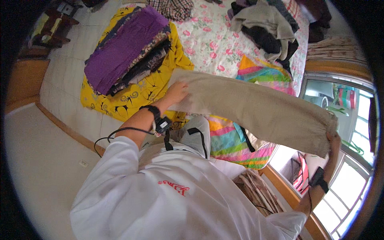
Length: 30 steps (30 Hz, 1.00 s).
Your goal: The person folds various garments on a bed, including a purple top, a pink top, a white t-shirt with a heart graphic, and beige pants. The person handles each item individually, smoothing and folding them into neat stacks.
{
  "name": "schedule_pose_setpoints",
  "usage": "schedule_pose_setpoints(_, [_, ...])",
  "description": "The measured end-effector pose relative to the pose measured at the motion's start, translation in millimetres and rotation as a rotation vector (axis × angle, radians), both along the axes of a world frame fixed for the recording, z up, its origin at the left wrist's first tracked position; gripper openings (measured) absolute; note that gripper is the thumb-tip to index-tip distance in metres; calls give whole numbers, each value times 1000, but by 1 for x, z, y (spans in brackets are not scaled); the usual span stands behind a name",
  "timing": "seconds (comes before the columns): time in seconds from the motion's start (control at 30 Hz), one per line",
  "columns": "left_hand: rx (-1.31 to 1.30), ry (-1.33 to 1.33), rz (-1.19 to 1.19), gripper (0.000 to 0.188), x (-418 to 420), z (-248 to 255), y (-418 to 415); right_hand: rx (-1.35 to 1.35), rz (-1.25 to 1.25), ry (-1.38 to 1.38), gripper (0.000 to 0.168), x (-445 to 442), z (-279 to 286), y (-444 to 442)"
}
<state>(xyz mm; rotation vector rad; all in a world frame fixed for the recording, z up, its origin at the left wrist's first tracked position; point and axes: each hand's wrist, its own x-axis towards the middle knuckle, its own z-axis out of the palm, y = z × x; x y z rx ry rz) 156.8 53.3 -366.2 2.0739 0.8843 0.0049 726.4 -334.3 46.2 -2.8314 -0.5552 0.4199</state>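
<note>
Beige trousers [255, 108], folded lengthwise into a long strip, stretch from the centre towards the right. My left hand [177, 93] has its fingers curled on the cloth at the narrow end. At the other, gathered end, my right hand [333, 140] grips the edge, with its fingers partly hidden by the fabric. Under the trousers lies a striped multicoloured cloth [228, 144]. Up and left of my left hand, a folded purple cloth [126, 51] tops a pile of dark patterned clothes on a yellow printed cloth [132, 103].
A bed with a floral sheet [210, 45] lies ahead. Grey and dark clothes [264, 27] are heaped at its upper right, and a checked garment [175, 9] is at the top. Window panes [345, 177] and a wooden ledge [282, 174] are at the right. Cables hang from both wrists.
</note>
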Motion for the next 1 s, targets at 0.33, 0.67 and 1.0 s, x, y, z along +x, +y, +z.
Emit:
schedule_pose_setpoints(0.33, [-130,360,380,45,-78,-61,11,-129,-200,-84,43,22,-266,-75])
schedule_pose_setpoints(0.67, [-92,138,689,42,25,-115,49,-261,-219,-107,53,48,-329,-84])
schedule_pose_setpoints(1.0, [-193,-190,938,27,43,-92,37,-163,-223,-46,45,70,-348,-119])
